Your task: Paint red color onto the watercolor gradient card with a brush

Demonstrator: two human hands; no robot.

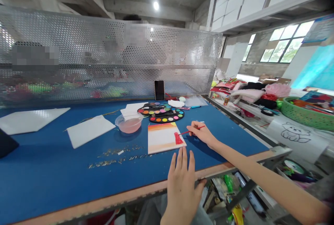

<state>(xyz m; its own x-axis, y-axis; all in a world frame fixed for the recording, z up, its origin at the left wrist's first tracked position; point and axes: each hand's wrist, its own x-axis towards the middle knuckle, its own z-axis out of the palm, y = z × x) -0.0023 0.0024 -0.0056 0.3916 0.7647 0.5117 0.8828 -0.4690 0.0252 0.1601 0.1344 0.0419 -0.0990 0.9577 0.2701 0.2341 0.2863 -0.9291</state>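
My right hand (201,133) is closed around a thin red paintbrush (188,132), its tip at a red painted patch (178,138) on a small white canvas (161,138). Orange and yellow strokes run along the canvas's top edge, with a pale orange band lower down. My left hand (182,176) lies flat with fingers spread, its fingertips at the canvas's near edge. Behind the canvas sit two dark paint palettes (167,118) with several round colours. A clear bowl (128,123) of pinkish water stands to their left.
White boards (90,131) lie at the left of the blue table (65,176). A phone (159,90) leans upright against the perforated metal screen (99,54). Dark flakes are scattered left of the canvas. At right, a shelf carries fabrics and a green basket (305,115).
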